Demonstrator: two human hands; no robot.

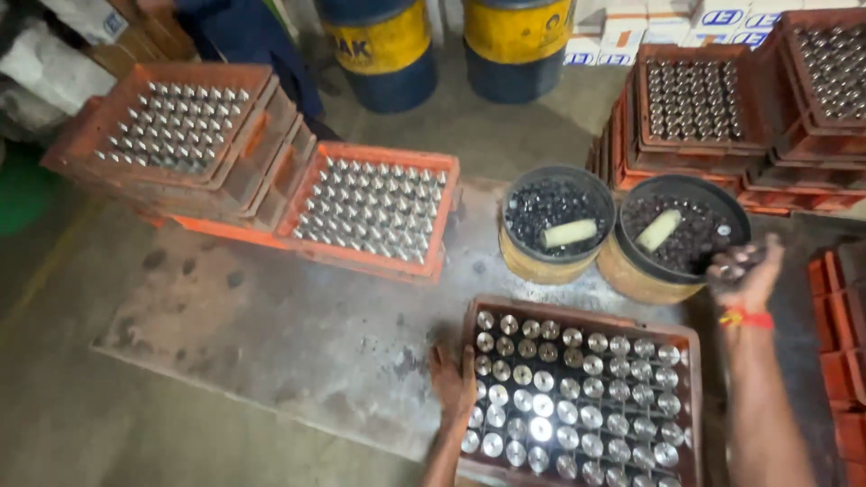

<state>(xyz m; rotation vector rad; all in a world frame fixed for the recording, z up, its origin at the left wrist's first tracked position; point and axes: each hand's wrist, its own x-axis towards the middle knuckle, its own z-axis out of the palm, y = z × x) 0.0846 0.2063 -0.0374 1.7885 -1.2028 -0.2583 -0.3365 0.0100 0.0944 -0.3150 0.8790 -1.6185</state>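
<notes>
Two hands at work over one near crate [693, 341] at 6 o'clock, filled with upright shiny round metal pieces [541, 403] in rows. Left hand [454, 379] lies flat on the crate's left rim, fingers spread, seemingly steadying it. Right hand [746, 271], at 3 o'clock, is cupped around a few small dark parts [732, 267], raised beside the right bucket [631, 271] holding similar dark pieces. A second bucket [528, 261] stands touching it, at 12 o'clock.

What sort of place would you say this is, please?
Likely a metal-parts workshop or small factory: orange crates packed with shiny machined pieces, drums at the back, and tubs of dark small parts on a worn floor.
</notes>
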